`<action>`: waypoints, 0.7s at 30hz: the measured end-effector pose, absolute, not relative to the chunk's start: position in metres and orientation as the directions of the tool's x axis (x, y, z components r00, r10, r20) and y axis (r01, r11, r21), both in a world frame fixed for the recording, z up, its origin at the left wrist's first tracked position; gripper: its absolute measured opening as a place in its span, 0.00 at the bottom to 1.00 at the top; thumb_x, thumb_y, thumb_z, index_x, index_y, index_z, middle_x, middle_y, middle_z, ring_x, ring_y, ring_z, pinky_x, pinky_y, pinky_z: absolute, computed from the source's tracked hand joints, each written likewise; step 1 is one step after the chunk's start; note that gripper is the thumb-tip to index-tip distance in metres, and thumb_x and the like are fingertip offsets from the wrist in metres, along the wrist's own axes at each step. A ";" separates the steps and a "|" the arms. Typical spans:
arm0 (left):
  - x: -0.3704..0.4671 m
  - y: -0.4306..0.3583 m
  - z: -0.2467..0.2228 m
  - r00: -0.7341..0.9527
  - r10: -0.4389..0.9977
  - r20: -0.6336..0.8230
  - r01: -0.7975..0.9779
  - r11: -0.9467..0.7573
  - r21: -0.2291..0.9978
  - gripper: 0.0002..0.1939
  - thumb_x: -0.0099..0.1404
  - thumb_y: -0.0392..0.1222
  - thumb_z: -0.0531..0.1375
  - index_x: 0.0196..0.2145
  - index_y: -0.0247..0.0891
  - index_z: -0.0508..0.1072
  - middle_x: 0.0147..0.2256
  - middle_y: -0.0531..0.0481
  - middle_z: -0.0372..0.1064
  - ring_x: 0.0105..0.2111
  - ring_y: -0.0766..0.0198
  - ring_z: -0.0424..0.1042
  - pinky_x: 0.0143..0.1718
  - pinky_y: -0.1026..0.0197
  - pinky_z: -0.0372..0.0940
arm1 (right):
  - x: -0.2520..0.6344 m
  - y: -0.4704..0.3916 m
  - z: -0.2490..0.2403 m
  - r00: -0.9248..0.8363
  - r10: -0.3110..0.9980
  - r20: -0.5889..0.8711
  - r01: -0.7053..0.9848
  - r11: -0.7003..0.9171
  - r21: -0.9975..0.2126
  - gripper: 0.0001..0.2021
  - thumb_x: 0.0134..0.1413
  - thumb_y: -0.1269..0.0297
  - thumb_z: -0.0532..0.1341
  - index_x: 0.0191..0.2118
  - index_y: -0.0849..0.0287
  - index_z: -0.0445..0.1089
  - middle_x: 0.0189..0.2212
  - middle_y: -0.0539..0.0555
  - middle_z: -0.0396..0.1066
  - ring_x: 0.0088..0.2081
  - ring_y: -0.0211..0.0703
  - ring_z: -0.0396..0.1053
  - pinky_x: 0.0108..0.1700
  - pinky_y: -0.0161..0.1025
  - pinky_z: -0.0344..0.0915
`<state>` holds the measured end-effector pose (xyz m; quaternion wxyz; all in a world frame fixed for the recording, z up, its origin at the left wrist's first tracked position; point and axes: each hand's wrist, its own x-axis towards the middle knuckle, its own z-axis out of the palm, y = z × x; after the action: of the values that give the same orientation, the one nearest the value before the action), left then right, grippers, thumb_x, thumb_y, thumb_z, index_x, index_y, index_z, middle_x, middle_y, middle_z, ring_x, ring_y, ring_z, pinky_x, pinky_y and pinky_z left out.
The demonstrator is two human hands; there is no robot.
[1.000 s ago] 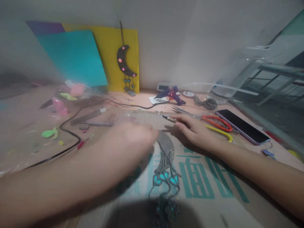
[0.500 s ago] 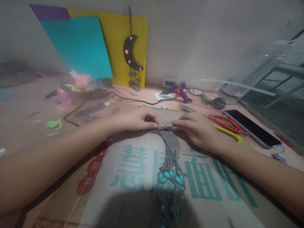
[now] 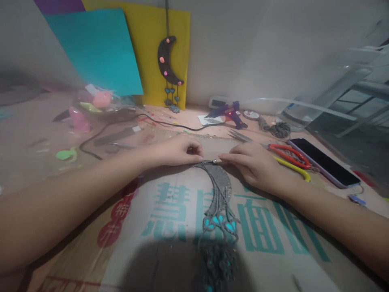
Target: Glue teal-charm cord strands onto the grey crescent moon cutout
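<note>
A grey crescent piece (image 3: 221, 180) lies on the printed cardboard (image 3: 130, 251), with grey cords running along it to teal-and-grey drops (image 3: 217, 221) and dark flower shapes (image 3: 220, 263) below. My left hand (image 3: 182, 151) pinches at the crescent's upper tip, thumb and forefinger together at the cord ends. In my right hand (image 3: 252, 164) is a thin tool (image 3: 215, 162) with a metal ferrule, its point touching the crescent's top near my left fingertips.
Scissors (image 3: 240, 137), red-and-yellow-handled pliers (image 3: 290, 156) and a phone (image 3: 325, 162) lie at the right. Behind are a glue gun (image 3: 227, 113), yarn (image 3: 279, 129) and a crescent ornament (image 3: 165, 61) on a yellow sheet (image 3: 146, 52). A plastic container (image 3: 106, 115) stands back left.
The tool's tip has shifted slightly left onto the crescent's upper end. Both hands keep nearly the same place and grip. The background sits slightly higher in view.
</note>
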<state>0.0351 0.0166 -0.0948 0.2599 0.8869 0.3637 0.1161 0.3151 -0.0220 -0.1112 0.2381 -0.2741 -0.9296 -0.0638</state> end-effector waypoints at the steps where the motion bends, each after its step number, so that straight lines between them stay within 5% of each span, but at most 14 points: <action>1: 0.035 0.017 -0.095 0.710 0.704 0.019 0.584 -0.603 0.543 0.15 0.65 0.51 0.58 0.38 0.39 0.79 0.38 0.48 0.76 0.40 0.59 0.72 0.40 0.61 0.62 | 0.315 -0.022 -0.111 -0.735 0.482 0.478 0.541 0.841 -0.015 0.13 0.67 0.69 0.60 0.53 0.57 0.76 0.40 0.58 0.75 0.39 0.47 0.69 0.42 0.44 0.63; 21: 0.036 0.017 -0.095 0.719 0.695 0.018 0.577 -0.611 0.541 0.14 0.65 0.49 0.58 0.38 0.38 0.79 0.39 0.48 0.76 0.40 0.59 0.73 0.40 0.61 0.63 | 0.314 -0.023 -0.110 -0.733 0.487 0.474 0.551 0.835 -0.006 0.13 0.68 0.68 0.57 0.53 0.58 0.75 0.39 0.58 0.76 0.39 0.47 0.70 0.42 0.44 0.63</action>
<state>0.0357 0.0173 -0.0952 0.2584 0.8903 0.3572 0.1135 0.3144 -0.0228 -0.1104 0.2350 -0.2796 -0.9285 -0.0673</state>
